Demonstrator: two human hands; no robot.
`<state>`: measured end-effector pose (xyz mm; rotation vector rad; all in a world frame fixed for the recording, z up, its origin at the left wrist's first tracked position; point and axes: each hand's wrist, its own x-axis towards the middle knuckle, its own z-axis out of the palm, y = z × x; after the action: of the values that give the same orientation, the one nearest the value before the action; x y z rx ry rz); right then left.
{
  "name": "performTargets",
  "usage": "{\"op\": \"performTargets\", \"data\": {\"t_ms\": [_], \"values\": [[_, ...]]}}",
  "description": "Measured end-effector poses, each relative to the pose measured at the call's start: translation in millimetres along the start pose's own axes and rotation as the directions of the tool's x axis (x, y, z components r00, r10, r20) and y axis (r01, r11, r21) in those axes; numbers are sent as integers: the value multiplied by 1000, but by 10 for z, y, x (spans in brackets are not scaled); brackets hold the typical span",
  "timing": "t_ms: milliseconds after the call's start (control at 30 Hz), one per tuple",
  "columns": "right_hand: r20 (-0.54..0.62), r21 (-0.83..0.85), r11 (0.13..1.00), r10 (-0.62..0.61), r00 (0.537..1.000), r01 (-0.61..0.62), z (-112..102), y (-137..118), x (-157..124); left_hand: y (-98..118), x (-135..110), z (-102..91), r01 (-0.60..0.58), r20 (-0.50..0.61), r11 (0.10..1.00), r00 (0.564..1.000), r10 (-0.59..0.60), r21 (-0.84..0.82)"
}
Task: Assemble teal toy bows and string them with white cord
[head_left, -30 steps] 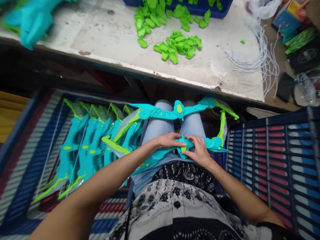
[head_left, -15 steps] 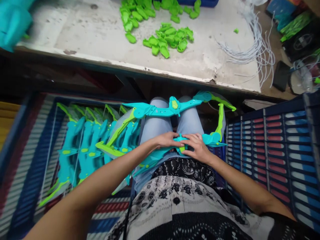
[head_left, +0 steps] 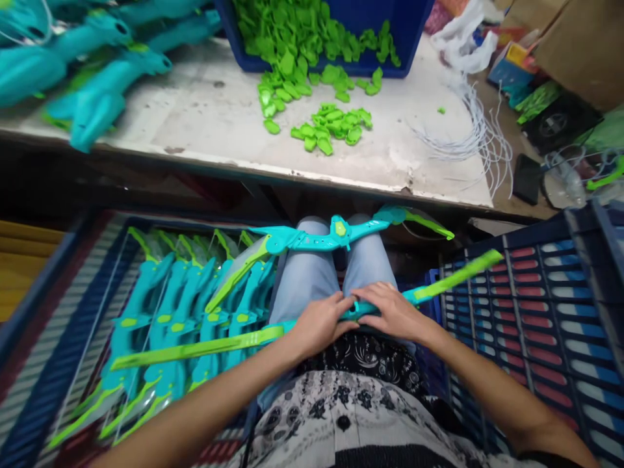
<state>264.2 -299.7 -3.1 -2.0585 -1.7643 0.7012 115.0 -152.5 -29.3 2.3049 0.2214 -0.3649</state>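
So the left hand (head_left: pixel 319 323) and right hand (head_left: pixel 392 312) both had fingers closed round the middle of the teal toy bow (head_left: pixel 219 343), held across the lap, nearer than a second bow (head_left: pixel 340 233) on the knees.

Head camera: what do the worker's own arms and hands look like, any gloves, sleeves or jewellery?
Left hand and right hand are both bare: no gloves, no rings or watch that I can make out. Both forearms are uncovered up to the frame edge, so no sleeves show. The person wears a black-and-white patterned top.
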Motion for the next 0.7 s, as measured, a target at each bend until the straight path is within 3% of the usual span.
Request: {"op": "performTargets", "data": {"t_ms": [100,167,267,367,467,567,633,700], "values": [[-243,80,996,-8,970,29,-422,25,233,22,-153,103,16,-159,973,987,22,232],[-457,31,999,36,889,-24,-695,161,573,-27,-160,199,23,-227,951,973,50,308],[-656,-72,980,94,749,-186,-1019,510,1304,-93,-108,308,3,-216,947,974,70,321],[-720,-36,943,204,664,-330,-1222,844,2061,-89,-115,312,-13,-158,968,986,54,251],[-709,-6,916,280,648,-402,-1313,1001,2597,-56,-210,215,-67,-119,991,990,81,119],[-679,-28,905,295,672,-425,-1339,1019,2871,-58,-274,61,-112,-125,993,986,107,-33],[-674,-54,910,270,688,-410,-1353,1014,2947,-89,-228,-59,-103,-212,991,974,82,-86],[-689,-56,931,226,688,-362,-1373,1021,2946,-139,-90,-185,-77,-388,996,920,54,-43]]}}
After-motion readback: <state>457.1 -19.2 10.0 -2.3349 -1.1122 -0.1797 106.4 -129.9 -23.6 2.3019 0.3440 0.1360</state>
